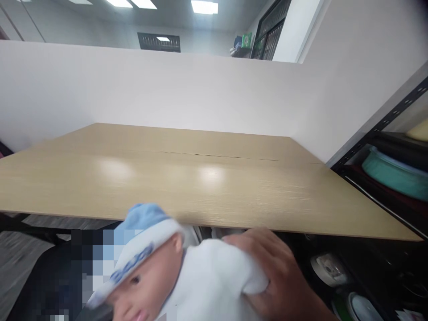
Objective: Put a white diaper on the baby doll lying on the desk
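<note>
A baby doll (187, 276) in a white garment and a blue-and-white cap (142, 234) lies tilted at the bottom of the view, just below the front edge of a light wooden table (200, 178). My right hand (277, 272) grips the doll's white clothing at its shoulder from the right. My left hand is out of the picture. The doll's lower body is cut off by the frame.
White partition walls (167, 89) enclose the table at the back and right. A black metal shelf (384, 133) stands at the right with a teal round container (394, 174) on it. Small round items (329, 267) sit low on the right.
</note>
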`<state>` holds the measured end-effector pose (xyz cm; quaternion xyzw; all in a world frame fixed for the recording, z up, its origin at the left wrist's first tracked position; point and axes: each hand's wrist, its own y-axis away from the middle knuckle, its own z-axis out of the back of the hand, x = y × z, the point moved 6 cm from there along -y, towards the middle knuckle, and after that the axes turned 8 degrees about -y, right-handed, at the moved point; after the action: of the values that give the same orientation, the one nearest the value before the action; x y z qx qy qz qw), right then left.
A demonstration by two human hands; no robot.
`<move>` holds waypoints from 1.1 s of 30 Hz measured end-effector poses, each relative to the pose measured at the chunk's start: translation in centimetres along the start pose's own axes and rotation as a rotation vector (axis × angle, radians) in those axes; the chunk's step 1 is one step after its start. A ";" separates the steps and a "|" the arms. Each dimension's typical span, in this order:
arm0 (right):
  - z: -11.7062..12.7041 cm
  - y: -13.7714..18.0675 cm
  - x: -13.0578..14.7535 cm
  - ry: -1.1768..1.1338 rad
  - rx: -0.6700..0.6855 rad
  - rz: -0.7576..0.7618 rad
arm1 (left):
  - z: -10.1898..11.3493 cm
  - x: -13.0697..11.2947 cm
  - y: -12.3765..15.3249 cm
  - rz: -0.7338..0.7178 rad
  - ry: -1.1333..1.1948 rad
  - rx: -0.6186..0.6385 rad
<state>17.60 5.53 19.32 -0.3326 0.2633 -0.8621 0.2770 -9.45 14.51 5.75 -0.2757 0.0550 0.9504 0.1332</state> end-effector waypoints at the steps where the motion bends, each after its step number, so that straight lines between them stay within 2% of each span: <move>1: 0.6 0.1 -0.9 0.027 -0.013 -0.056 | 0.6 -0.2 0.5 -0.022 0.044 0.034; 4: 1.5 0.2 -4.8 0.143 -0.014 -0.223 | 3.2 -0.8 0.8 -0.074 0.129 0.064; 6: 1.6 0.0 -8.0 0.197 0.002 -0.335 | 4.9 -1.7 -0.7 -0.113 0.136 0.051; 8: 1.6 -0.3 -11.0 0.223 0.015 -0.415 | 6.1 -3.0 -3.4 -0.170 0.108 0.033; 12: 1.1 -0.2 -15.8 0.256 0.033 -0.502 | 6.7 -5.2 -9.3 -0.243 0.005 0.042; 15: 0.2 0.5 -18.4 0.280 0.048 -0.537 | 6.3 -5.7 -12.2 -0.256 -0.056 0.064; 23: -1.4 1.5 -22.0 0.299 -0.011 -0.461 | 5.6 -4.9 -16.1 -0.241 -0.043 0.125; 29: -1.7 3.6 -22.9 0.240 0.027 -0.478 | 5.8 -3.6 -16.0 -0.291 -0.198 0.009; 33: -1.8 4.0 -24.3 0.250 0.038 -0.513 | 5.0 -3.2 -16.6 -0.307 -0.228 0.009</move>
<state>32.64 19.04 5.21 -0.2741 0.1867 -0.9432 0.0213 -4.72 30.57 11.21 -0.1706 0.0012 0.9438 0.2830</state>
